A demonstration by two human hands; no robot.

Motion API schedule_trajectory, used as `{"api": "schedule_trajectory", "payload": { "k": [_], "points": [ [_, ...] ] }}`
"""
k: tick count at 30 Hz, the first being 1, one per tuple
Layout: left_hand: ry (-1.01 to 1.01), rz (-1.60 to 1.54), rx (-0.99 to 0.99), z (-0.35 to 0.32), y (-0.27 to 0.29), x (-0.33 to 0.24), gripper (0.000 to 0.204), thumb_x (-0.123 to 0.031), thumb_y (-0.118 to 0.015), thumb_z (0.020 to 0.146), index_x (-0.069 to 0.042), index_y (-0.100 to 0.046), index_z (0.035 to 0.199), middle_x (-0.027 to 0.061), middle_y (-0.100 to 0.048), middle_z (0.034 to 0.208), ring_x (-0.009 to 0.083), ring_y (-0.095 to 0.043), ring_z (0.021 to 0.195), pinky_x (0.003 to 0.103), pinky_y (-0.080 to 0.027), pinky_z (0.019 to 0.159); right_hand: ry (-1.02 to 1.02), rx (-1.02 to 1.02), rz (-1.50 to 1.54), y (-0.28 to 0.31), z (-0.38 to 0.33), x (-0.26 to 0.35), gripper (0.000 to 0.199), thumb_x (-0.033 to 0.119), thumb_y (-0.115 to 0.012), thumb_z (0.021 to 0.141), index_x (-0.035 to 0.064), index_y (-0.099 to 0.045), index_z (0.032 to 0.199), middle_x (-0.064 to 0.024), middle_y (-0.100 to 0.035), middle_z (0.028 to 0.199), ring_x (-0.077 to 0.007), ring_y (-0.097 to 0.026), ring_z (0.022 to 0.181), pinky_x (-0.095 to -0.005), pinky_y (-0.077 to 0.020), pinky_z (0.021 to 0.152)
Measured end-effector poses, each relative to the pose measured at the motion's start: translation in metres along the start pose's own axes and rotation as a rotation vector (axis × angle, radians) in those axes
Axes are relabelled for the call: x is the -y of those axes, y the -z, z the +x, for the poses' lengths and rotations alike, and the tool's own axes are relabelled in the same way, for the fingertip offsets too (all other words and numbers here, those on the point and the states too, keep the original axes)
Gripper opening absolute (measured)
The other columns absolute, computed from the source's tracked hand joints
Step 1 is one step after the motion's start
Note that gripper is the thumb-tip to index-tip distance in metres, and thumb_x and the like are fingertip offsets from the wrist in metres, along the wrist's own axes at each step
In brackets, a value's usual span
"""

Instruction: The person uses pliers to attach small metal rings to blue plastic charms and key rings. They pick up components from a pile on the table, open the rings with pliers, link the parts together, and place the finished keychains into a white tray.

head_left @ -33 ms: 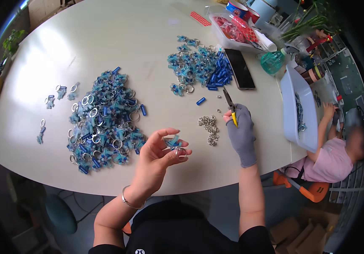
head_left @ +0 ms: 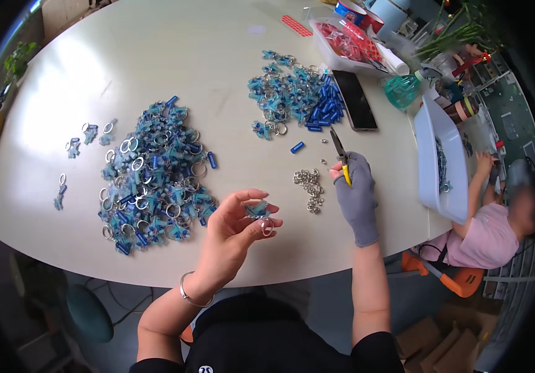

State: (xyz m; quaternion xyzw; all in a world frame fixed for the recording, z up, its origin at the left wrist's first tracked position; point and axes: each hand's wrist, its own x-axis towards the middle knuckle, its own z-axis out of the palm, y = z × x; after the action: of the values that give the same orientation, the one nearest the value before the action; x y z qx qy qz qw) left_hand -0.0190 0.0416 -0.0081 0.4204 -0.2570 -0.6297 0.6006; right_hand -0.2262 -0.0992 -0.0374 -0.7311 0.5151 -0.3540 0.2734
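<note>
My left hand (head_left: 233, 222), bare with a bangle at the wrist, pinches a keychain (head_left: 257, 210) that has a translucent teal figure and a silver ring. My right hand (head_left: 356, 196), in a grey glove with bare fingertips, grips pliers (head_left: 340, 152) with yellow handles; their jaws point away from me. Between my hands lies a small pile of silver metal rings (head_left: 308, 186), with two loose ones near the pliers. Beyond it rests a single blue tag (head_left: 297, 147). Left of my left hand spreads a large heap of keychains (head_left: 155, 180) with teal figures, blue tags and rings.
Farther back lie more teal keychains (head_left: 286, 93), blue tags (head_left: 325, 105) and a black phone (head_left: 355, 99). At right are a spray bottle (head_left: 402, 91), a pale blue bin (head_left: 426, 155) and a seated person in pink (head_left: 488, 233). A plastic box (head_left: 333, 53) holds red packets.
The ring of the keychain in my left hand has turned slightly. My right hand and the pliers keep nearly the same place over the table.
</note>
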Motion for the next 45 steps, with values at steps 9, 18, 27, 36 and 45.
{"api": "schedule_trajectory", "payload": {
  "k": [9,18,27,36,45],
  "points": [
    [-0.370,0.749,-0.006,-0.007,0.006,0.004,0.017,0.010,-0.062,0.081,0.002,-0.060,0.097,0.0157,-0.064,0.110,0.0168,-0.068,0.085,0.025,-0.056,0.067,0.025,0.372,0.323,0.001,-0.044,0.072,0.007,-0.002,-0.064,0.081,-0.0005,-0.060,0.086,-0.0095,-0.055,0.102,-0.0172,-0.057,0.081,-0.0285,-0.0471,0.071],
    [-0.398,0.936,-0.015,-0.003,0.005,0.000,0.022,0.008,-0.067,0.075,-0.002,-0.058,0.092,0.0149,-0.065,0.103,0.0258,-0.067,0.077,0.032,-0.052,0.063,0.108,0.423,0.354,-0.014,-0.063,0.079,0.010,-0.001,-0.069,0.079,-0.0008,-0.061,0.086,-0.0137,-0.057,0.107,-0.0214,-0.060,0.085,-0.0313,-0.0493,0.073],
    [-0.493,1.108,-0.127,0.000,0.011,0.006,0.018,0.009,-0.064,0.078,-0.002,-0.063,0.092,0.0101,-0.067,0.081,0.0199,-0.062,0.071,0.028,-0.049,0.062,0.101,0.335,0.333,-0.020,-0.067,0.072,0.011,-0.001,-0.067,0.079,-0.0009,-0.060,0.087,-0.0144,-0.057,0.107,-0.0234,-0.059,0.087,-0.0320,-0.0479,0.075],
    [-0.322,1.094,0.015,0.000,0.011,0.004,0.039,0.011,-0.050,0.080,-0.001,-0.060,0.115,0.0119,-0.053,0.098,0.0233,-0.053,0.095,0.031,-0.043,0.084,0.008,0.303,0.379,-0.025,-0.072,0.070,0.008,0.002,-0.065,0.080,0.0012,-0.060,0.086,-0.0138,-0.058,0.107,-0.0207,-0.056,0.090,-0.0306,-0.0452,0.076],
    [-0.066,0.480,0.185,0.000,0.035,0.004,0.051,0.006,-0.052,0.087,-0.002,-0.046,0.138,0.0094,-0.047,0.111,0.0186,-0.046,0.102,0.031,-0.042,0.095,0.103,0.259,0.361,-0.031,-0.073,0.065,0.009,0.002,-0.065,0.080,0.0006,-0.060,0.086,-0.0147,-0.058,0.105,-0.0237,-0.057,0.092,-0.0315,-0.0456,0.078]
  ]
}}
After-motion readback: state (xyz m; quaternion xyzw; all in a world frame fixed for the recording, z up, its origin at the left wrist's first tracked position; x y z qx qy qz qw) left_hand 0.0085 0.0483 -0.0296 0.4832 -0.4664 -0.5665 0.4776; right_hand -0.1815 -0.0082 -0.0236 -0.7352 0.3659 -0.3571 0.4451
